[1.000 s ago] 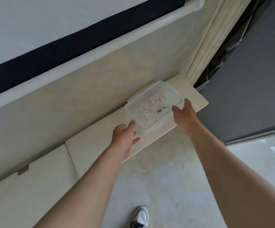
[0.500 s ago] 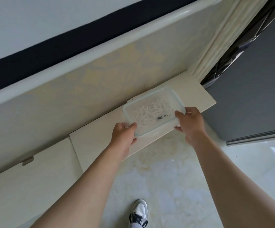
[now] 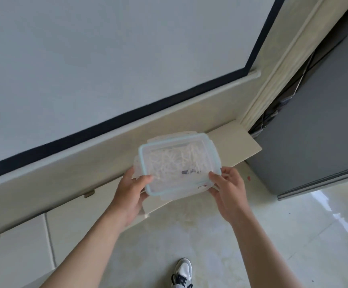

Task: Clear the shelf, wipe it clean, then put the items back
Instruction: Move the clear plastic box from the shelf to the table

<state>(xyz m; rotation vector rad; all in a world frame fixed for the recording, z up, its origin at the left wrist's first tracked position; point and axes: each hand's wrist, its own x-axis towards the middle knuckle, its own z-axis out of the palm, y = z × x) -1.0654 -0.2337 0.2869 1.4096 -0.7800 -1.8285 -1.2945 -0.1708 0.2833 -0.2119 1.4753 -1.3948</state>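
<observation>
**Box held in two hands at the shelf edge**

Both hands grip one clear plastic box (image 3: 177,163) with a pale blue rim. The left hand (image 3: 130,196) holds the near left corner: its thumb (image 3: 146,179) lies flat on the lid, and the fingers curl out of sight under the base. The right hand (image 3: 228,192) pinches the near right corner, with its thumb (image 3: 214,176) on the lid and its bent fingers against the side wall.

The box sits level over the front edge of the cream shelf (image 3: 235,146), and its near side overhangs the floor (image 3: 200,229). Whether the base touches the shelf cannot be told. Inside lie many thin white sticks (image 3: 169,163) and one small dark item (image 3: 188,172).

A grey door (image 3: 314,132) stands to the right of the shelf. One white shoe (image 3: 182,272) is on the floor below.
</observation>
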